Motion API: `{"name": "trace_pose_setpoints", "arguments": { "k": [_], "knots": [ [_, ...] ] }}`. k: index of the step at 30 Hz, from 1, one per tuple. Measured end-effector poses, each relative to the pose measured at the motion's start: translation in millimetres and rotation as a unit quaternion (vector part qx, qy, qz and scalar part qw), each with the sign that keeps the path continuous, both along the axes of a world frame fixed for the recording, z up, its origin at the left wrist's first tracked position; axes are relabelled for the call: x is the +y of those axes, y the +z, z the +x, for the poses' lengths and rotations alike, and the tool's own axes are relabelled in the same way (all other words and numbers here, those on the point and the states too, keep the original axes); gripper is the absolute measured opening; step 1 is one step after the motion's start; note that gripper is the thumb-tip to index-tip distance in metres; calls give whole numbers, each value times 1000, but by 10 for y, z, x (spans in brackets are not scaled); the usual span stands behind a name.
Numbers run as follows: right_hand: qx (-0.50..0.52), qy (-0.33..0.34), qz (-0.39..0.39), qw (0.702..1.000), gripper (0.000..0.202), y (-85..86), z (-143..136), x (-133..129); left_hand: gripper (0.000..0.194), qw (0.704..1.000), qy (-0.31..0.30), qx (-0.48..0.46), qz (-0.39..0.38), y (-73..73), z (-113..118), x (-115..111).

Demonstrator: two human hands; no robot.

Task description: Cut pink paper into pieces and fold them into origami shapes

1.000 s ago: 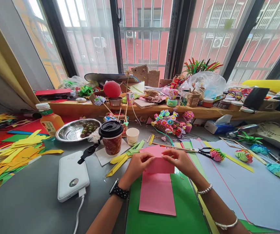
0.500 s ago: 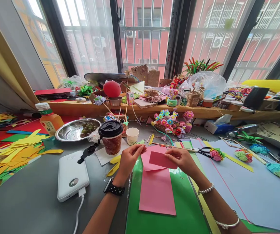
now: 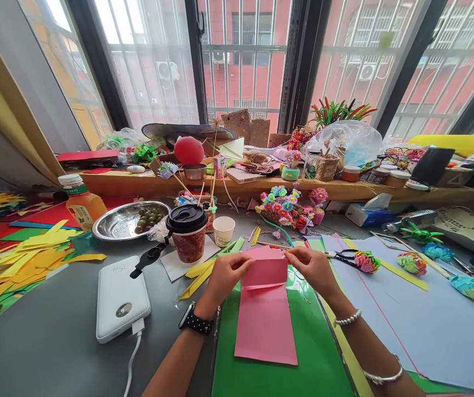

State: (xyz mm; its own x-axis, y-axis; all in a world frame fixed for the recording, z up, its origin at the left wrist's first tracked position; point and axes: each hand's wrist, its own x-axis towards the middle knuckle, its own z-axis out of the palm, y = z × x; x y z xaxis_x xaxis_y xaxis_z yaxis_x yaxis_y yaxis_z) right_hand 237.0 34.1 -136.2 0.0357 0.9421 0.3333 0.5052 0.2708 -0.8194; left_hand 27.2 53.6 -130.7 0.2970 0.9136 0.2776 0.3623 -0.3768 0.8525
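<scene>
At the far left, a heap of yellow, orange and green paper strips [image 3: 34, 259] spreads over the grey table [image 3: 47, 353], with a white-capped bottle of orange drink [image 3: 84, 208] standing behind it. Next comes a shiny metal plate [image 3: 108, 221] bearing dark green grapes [image 3: 148, 221] on its right side. In front of the plate lies a white power bank [image 3: 123, 300], a white cable [image 3: 131, 364] plugged into its near end. A brown cup with a black lid [image 3: 187, 245] stands to the right of these, and just beside it a small paper cup [image 3: 224, 232]; yellow strips [image 3: 198, 282] lie nearer the person. The left hand [image 3: 225, 277], with a black dotted watch band [image 3: 202, 324] at the wrist, has its grip pinched on the left edge of a small pink paper [image 3: 267, 273]. That paper is held up above the green folder [image 3: 323, 355], partly in front of a longer pink sheet [image 3: 265, 328] lying flat on the folder. At the upper right corner of the small pink paper, the right hand [image 3: 312, 271] has its grip closed between thumb and forefinger; a beaded bracelet [image 3: 348, 318] circles that wrist. Farther right, black-handled scissors [image 3: 340, 257] lie beside a pink and green paper flower [image 3: 366, 262] on white sheets [image 3: 389, 314], and a blue paper flower [image 3: 467, 288] rests near the right edge.
</scene>
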Motion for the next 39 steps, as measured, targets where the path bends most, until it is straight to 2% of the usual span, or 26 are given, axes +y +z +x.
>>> {"name": "trace_pose_setpoints", "arguments": {
  "k": [3, 7, 9, 15, 18, 21, 24, 29, 33, 36, 39],
  "knots": [
    [23, -23, 19, 999, 22, -8, -6, 6, 26, 1000, 5, -4, -6, -5, 7, -4],
    [11, 82, -4, 997, 21, 9, -102, -25, 26, 1000, -23, -7, -4, -31, 31, -13],
    [-21, 97, 0, 995, 19, 18, -137, -42, 25, 1000, -26, -8, -1, -40, 40, -13],
    [-62, 63, 6, 996, 19, 16, -92, -29, 26, 995, 31, -82, -42, -69, 19, 23],
    [-70, 58, 3, 996, 19, 6, -88, -23, 25, 992, 77, -99, -5, -78, 10, 30],
    [-62, 90, 4, 994, 20, 4, -133, -39, 23, 998, 31, -42, 43, -68, 34, 7],
    [-54, 108, 4, 993, 20, 7, -160, -49, 20, 998, -26, 32, 53, -56, 65, -19],
    [-44, 58, -9, 997, 22, -18, -30, 9, 22, 997, 18, 56, 58, -51, 42, -9],
    [44, 6, -25, 999, 25, -32, 48, 50, 23, 998, 25, 48, 44, -48, 18, 2],
    [54, 54, -24, 997, 25, -6, -17, 19, 23, 998, 1, 51, 40, -40, 44, -17],
    [-12, 97, -15, 995, 19, 20, -101, -24, 23, 998, -29, 50, 39, -33, 76, -33]
  ]
}}
